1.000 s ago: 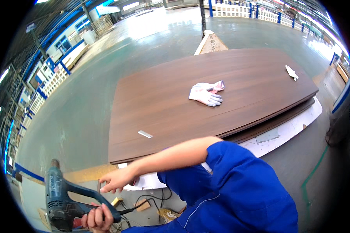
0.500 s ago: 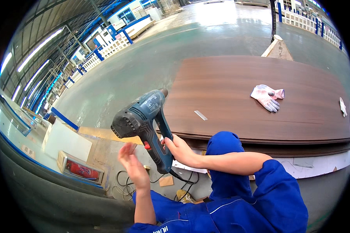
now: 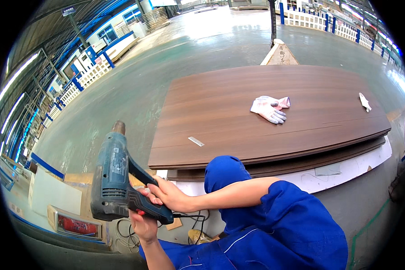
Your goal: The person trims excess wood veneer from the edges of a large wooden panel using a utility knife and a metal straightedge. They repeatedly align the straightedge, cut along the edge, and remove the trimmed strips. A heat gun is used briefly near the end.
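A blue-and-black heat gun [image 3: 113, 168] is held up at the left, its metal nozzle pointing away from me and upward. My right hand [image 3: 173, 196] is closed on its handle, fingers between the grip and the guard bar. From below, my left hand [image 3: 144, 225] grips the handle beside the red switch, thumb and fingers around it; part of those fingers is hidden behind the tool. A black cord runs from the handle's end down to the floor.
To the right lies a stack of brown wood-grain boards [image 3: 274, 135]. On it are white-and-pink gloves [image 3: 269, 109], a small pale strip [image 3: 195, 141] and a white scrap [image 3: 364, 102]. A red cylinder [image 3: 78, 226] sits in a box at lower left. Coiled cable [image 3: 127, 238] lies on the floor.
The heat gun has moved left and down, its nozzle swinging to point more upward. My left hand, open beside it before, has closed on the handle. The view has turned right.
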Demonstrator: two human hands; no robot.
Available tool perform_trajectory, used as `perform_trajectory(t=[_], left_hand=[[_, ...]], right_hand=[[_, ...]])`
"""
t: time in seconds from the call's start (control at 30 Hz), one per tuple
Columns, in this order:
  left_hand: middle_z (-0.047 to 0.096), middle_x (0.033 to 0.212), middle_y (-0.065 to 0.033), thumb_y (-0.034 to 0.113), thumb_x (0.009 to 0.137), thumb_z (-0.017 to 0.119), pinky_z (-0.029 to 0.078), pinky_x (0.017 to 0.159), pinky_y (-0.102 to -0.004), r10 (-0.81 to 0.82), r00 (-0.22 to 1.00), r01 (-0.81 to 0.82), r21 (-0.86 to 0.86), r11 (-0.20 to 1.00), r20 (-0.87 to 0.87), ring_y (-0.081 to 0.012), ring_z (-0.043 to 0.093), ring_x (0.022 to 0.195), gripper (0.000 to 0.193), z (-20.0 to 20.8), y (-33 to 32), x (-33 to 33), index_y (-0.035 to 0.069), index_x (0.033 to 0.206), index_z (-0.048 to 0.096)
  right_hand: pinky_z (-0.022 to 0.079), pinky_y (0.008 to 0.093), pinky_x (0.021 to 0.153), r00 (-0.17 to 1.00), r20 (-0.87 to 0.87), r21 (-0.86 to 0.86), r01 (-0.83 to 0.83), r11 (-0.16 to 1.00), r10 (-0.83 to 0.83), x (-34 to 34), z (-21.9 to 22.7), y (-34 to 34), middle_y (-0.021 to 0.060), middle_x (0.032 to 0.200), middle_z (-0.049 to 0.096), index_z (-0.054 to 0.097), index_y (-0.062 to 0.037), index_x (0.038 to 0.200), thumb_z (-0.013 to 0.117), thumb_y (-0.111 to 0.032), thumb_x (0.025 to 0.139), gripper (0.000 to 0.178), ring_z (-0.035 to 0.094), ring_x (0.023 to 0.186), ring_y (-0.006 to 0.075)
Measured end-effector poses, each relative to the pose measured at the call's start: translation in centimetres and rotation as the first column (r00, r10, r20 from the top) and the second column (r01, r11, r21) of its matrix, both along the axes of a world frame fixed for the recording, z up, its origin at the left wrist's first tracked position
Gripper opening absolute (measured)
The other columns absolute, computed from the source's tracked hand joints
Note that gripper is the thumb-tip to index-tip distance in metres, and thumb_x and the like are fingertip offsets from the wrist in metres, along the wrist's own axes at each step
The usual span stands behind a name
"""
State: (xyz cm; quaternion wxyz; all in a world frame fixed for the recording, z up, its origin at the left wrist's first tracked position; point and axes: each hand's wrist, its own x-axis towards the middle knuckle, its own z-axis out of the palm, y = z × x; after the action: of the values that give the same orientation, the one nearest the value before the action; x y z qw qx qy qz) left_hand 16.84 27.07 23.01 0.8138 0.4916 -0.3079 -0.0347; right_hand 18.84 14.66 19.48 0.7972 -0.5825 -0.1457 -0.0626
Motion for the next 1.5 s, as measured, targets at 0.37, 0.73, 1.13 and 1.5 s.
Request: perform_trajectory(t=[0.37, 0.73, 1.13, 1.5], left_hand=[[0.043, 0.119, -0.0066, 0.039, 0.100, 0.048, 0.041, 0.075, -0.0258, 0.089, 0.994, -0.080, -0.123, 0.989, 0.067, -0.0126, 0.045, 0.087, 0.069, 0.1, 1.1, -1.0, 0.002, 0.150, 0.017], [0.056, 0.088, -0.0083, 0.034, 0.090, 0.062, 0.047, 0.071, -0.0336, -0.002, 0.997, -0.016, -0.211, 0.977, -0.082, -0.0184, 0.054, 0.073, 0.034, -0.2, 0.4, -2.4, 0.004, 0.104, 0.057], [0.050, 0.096, -0.0079, 0.008, 0.081, 0.066, 0.048, 0.069, -0.0320, 0.398, 0.913, -0.402, 0.034, 0.915, 0.085, -0.0166, 0.051, 0.080, 0.061, -0.6, 6.7, -0.9, 0.002, 0.134, 0.036], [0.049, 0.088, -0.0103, 0.004, 0.073, 0.056, 0.045, 0.060, -0.0301, 0.363, 0.932, -0.362, -0.029, 0.932, 0.022, -0.0173, 0.049, 0.069, 0.055, -1.6, 9.7, -2.8, 0.000, 0.125, 0.037]], right_hand=[[0.045, 0.0307, 0.050, 0.997, -0.032, 0.049, -0.065, 0.997, 0.066, -0.7, 1.8, 2.9, 0.0049, 0.068, 0.061, 0.037, -0.0030, 0.106, 0.039, -0.019, 0.104, 0.016, 0.056, 0.051, 0.0150], [0.047, 0.0429, 0.060, 0.989, -0.008, -0.105, -0.147, 0.984, 0.147, -2.3, 2.5, 0.2, 0.0181, 0.074, 0.061, 0.039, 0.0009, 0.108, 0.042, -0.021, 0.102, 0.022, 0.063, 0.067, 0.0318], [0.046, 0.0362, 0.087, 0.590, 0.460, -0.274, -0.616, 0.738, 0.663, -10.7, 9.8, -7.9, 0.0145, 0.110, 0.059, 0.054, -0.0012, 0.118, 0.053, -0.025, 0.095, 0.032, 0.057, 0.104, 0.0276], [0.046, 0.0335, 0.069, 0.559, 0.598, -0.620, -0.133, 0.774, 0.575, -8.8, 11.9, -4.2, 0.0083, 0.087, 0.057, 0.054, -0.0051, 0.097, 0.056, -0.021, 0.086, 0.020, 0.058, 0.082, 0.0214]])
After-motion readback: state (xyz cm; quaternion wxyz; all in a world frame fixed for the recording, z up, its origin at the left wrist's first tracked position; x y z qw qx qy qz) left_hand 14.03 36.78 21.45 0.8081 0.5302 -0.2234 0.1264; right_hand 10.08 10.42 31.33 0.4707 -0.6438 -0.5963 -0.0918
